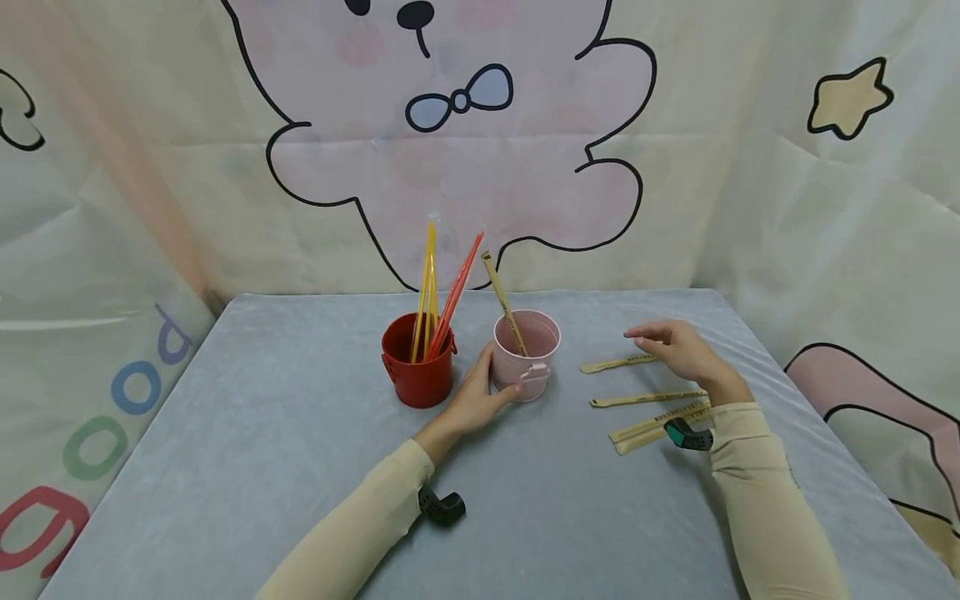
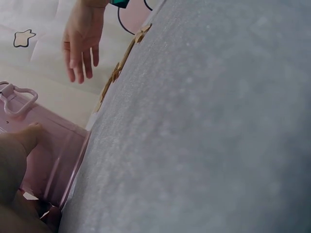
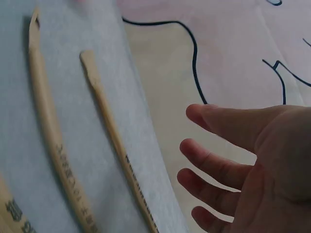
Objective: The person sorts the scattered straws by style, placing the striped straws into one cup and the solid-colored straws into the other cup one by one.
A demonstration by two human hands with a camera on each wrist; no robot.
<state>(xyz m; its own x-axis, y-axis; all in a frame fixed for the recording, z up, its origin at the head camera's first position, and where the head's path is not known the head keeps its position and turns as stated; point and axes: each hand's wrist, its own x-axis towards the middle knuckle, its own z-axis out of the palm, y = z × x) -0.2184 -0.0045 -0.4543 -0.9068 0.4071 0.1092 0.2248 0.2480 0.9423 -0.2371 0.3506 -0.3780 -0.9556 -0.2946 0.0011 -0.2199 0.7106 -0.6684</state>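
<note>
My left hand (image 1: pixel 474 400) grips the lower side of a pink bucket (image 1: pixel 516 368), its thumb lying against the wall (image 2: pixel 51 143) in the left wrist view. One slim tan paper-wrapped stick (image 1: pixel 501 292) leans inside that bucket and rises above the rim. Over the right part of the table hovers my right hand (image 1: pixel 684 350), empty, its fingers loosely extended. Beneath and near it lie several more tan paper-wrapped sticks (image 1: pixel 637 402) with dark print; the right wrist view shows two of them (image 3: pixel 56 131) close up, beside the spread fingers (image 3: pixel 214 162).
Left of the pink bucket stands a red bucket (image 1: pixel 420 387) holding yellow sticks (image 1: pixel 424 292) and red sticks (image 1: pixel 459 292). A pale blue cloth (image 1: pixel 262 417) covers the table. Behind it hangs a printed curtain (image 1: pixel 675 208), with more curtain at both sides.
</note>
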